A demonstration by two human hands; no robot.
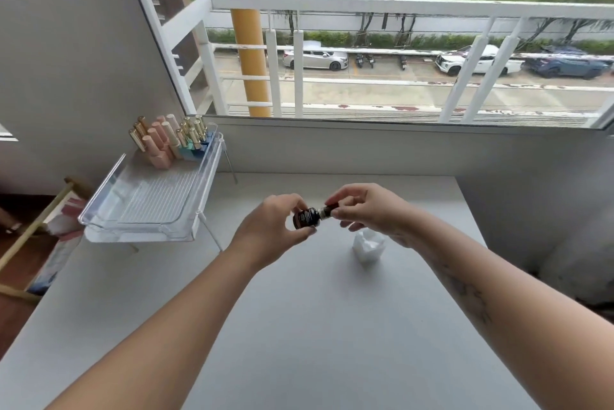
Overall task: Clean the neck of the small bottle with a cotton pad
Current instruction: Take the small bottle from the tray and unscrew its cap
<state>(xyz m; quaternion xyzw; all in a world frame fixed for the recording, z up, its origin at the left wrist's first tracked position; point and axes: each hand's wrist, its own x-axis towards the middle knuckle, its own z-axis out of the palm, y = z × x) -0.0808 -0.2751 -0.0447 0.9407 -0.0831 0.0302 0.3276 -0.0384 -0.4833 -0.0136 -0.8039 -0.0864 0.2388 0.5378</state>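
A small dark bottle (306,217) with a label lies tilted on its side in the air above the white table (299,326), its neck pointing right. My left hand (275,227) grips the bottle's body. My right hand (368,210) pinches the dark cap (329,210) at the bottle's neck. A crumpled white cotton pad (368,248) lies on the table just below my right hand, touching neither hand.
A clear plastic tray (149,207) on thin legs stands at the left, with several pink, gold-capped and blue-green bottles (169,140) at its far end. Behind the table is a low wall and a window with a white railing (398,7).
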